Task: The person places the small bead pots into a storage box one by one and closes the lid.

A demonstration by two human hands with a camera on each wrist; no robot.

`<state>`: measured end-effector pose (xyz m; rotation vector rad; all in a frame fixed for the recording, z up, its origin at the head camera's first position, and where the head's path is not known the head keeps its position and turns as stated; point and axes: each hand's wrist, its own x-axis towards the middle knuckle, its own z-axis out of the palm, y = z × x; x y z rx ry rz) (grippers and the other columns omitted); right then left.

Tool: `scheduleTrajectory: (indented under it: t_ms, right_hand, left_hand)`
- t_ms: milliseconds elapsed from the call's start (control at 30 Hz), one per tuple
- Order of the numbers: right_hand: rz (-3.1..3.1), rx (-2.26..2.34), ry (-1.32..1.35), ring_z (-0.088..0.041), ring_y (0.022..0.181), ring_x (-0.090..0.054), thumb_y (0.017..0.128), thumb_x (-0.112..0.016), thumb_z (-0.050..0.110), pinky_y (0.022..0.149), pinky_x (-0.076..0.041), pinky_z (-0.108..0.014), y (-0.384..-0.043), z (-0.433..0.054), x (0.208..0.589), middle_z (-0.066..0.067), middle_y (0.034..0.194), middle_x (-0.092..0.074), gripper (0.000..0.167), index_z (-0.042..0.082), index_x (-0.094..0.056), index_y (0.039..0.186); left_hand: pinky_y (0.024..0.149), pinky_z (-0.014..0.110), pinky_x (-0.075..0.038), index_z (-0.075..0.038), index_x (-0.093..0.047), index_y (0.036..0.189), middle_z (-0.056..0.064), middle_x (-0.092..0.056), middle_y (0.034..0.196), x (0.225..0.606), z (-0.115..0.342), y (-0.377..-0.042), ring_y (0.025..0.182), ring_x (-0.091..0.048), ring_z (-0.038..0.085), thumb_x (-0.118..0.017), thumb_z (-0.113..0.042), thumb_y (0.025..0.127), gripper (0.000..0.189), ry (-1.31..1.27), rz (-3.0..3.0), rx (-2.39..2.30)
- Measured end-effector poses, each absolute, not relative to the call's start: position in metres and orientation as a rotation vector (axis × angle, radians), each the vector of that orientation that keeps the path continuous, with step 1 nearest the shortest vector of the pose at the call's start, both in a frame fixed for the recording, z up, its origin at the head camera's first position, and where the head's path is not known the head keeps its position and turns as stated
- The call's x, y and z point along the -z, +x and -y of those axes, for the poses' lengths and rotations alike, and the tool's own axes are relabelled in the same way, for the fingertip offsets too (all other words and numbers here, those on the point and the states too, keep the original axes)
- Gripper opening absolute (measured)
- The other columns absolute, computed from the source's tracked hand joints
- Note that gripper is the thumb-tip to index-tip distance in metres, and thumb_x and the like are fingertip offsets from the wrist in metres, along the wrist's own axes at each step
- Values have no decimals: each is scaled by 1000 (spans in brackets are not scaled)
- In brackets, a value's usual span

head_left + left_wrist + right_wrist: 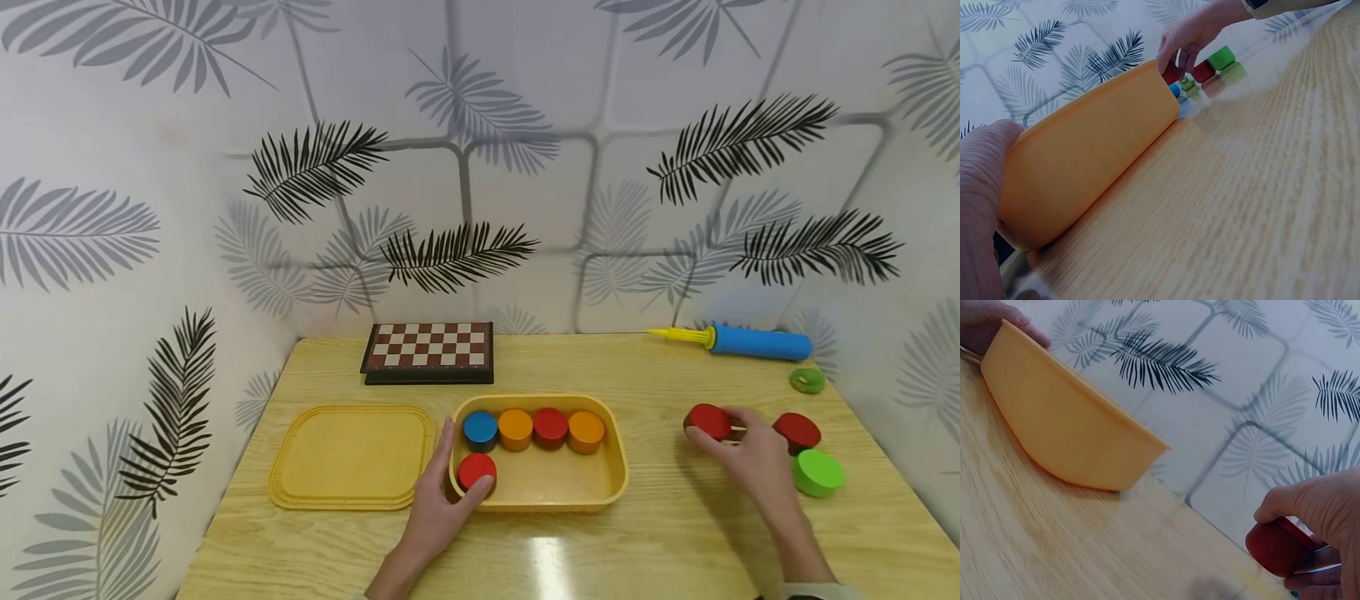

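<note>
My right hand (757,454) pinches a small round red tub (707,422) between thumb and fingers, above the table right of the yellow box; the right wrist view shows the tub (1277,545) tilted in the grip. My left hand (442,508) holds the near left corner of the yellow box (618,467), fingers along its left end and thumb over the front rim. Inside, a blue tub (481,431), an orange tub (515,429), a red tub (550,428) and another orange tub (586,432) form the back row. A red tub (476,472) sits in front, beside my left thumb.
Another red tub (797,432) and a light green tub (819,472) stand right of my right hand. Behind them lie a small green object (807,381) and a blue and yellow hand pump (761,342). A yellow lid (352,458) lies left, a checkered board (429,350) behind.
</note>
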<state>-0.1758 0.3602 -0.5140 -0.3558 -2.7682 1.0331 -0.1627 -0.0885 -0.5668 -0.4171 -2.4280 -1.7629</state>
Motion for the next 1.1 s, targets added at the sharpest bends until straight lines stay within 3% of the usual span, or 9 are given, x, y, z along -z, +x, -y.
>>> scheduleTrajectory:
  t_ms: [67,167,367,633,933,1100]
  right_hand:
    - [2782,-1034,-343,-46,104,-70,89,-79,55,73,-61,-38,-175,-353,508,-35,133,-62,89,-11,-53,142]
    - [2791,-1036,-305,-47,105,-68,89,-79,56,75,-62,-43,-175,-344,499,-35,130,-63,88,-9,-53,142]
    - [2787,-1032,-191,-43,101,-67,88,-81,54,72,-57,-32,-173,-324,479,-30,122,-68,81,-6,-58,138]
    - [2767,-1022,-19,-37,101,-66,86,-86,44,83,-59,-45,-168,-294,462,-25,121,-70,71,-4,-63,134]
    - [2699,-1028,203,-27,99,-67,84,-90,31,83,-58,-37,-169,-263,451,-14,115,-73,56,1,-68,127]
    - [2678,-1063,354,-23,96,-67,81,-92,25,81,-60,-37,-167,-242,456,-9,112,-74,54,0,-69,124]
  left_hand:
    - [125,41,-17,-20,-23,168,5,-19,174,567,88,-163,159,-18,21,-77,-34,96,91,-415,2430,1758]
    - [125,47,-18,-20,-23,168,4,-20,174,567,88,-163,159,-18,21,-77,-34,95,91,-409,2429,1751]
    - [125,49,-19,-19,-23,168,4,-20,174,565,88,-164,159,-18,21,-77,-36,95,92,-413,2433,1745]
    - [126,46,-19,-18,-22,168,2,-19,175,568,90,-164,159,-18,19,-78,-38,95,94,-411,2452,1743]
    - [125,54,-21,-20,-24,168,5,-20,174,567,88,-163,159,-19,23,-77,-37,95,92,-420,2426,1746]
    - [126,51,-20,-20,-23,168,3,-20,174,568,89,-163,159,-18,21,-77,-37,95,93,-421,2436,1737]
